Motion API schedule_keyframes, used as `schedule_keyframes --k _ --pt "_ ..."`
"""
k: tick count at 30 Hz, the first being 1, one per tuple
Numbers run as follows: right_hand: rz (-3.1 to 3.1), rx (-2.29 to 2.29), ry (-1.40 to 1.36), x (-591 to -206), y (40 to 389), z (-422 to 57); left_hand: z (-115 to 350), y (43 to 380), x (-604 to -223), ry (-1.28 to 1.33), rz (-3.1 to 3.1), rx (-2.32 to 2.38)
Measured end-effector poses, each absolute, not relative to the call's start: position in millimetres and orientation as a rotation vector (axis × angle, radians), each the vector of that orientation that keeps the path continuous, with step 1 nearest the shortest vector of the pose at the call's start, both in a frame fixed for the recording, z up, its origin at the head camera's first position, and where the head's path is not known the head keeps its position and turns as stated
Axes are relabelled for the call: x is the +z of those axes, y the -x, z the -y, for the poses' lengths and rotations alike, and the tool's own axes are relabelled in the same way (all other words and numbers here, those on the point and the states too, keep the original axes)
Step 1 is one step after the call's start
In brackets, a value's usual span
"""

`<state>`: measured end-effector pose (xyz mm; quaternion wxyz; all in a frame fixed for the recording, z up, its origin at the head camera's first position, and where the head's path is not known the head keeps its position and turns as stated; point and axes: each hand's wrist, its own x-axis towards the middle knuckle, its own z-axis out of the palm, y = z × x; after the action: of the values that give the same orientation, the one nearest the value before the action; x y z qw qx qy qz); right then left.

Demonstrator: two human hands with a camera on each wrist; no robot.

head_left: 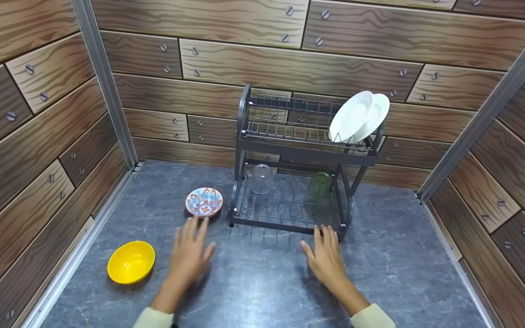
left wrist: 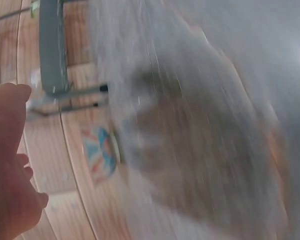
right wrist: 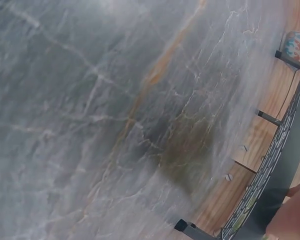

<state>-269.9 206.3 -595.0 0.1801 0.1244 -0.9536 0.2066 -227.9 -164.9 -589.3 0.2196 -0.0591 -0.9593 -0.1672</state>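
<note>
Left hand [head_left: 188,255]: open, fingers spread, nothing held. Its fingertips are seen just short of the near edge of the patterned bowl [head_left: 204,202]; whether the bowl is touched cannot be told. Right hand [head_left: 327,259]: also open, nothing gripped, fingertips at the near lower rail of the dish rack [head_left: 308,152], toward its right end; contact there cannot be confirmed.

The patterned bowl is placed on the grey surface [head_left: 262,282], just left of the rack. The yellow bowl [head_left: 130,263] is found nearer and farther left, beside the left hand. On the lower tier a clear glass [head_left: 261,177] is noted at left, a green glass [head_left: 320,184] at right. Two white plates [head_left: 351,116] are leaned at the right end of the upper tier.

Risks, as judged: the patterned bowl could be pushed into the rack's left leg by a hurried left hand. The rack could be jolted by a knock on its rail, and the glasses toppled or the plates tipped. The yellow bowl could be clipped by a left sweep.

Edges and room: the far side is closed by the wood-patterned wall [head_left: 153,93], close behind the rack. Most freedom is offered between the forearms and at near right; the left is narrowed by both bowls.
</note>
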Motion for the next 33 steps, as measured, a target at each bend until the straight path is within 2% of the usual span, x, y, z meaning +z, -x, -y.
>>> schedule_keyframes --k 6,20,33 --pt "2.678 0.6 -0.374 -596 272 -207 203 208 -581 0.052 2.692 -0.502" --pt "2.544 0.505 -0.506 -602 279 -213 270 170 -587 -0.164 2.626 -0.559" --pt "2.53 0.496 -0.529 -601 279 -216 293 143 -600 -0.444 2.689 -0.778"
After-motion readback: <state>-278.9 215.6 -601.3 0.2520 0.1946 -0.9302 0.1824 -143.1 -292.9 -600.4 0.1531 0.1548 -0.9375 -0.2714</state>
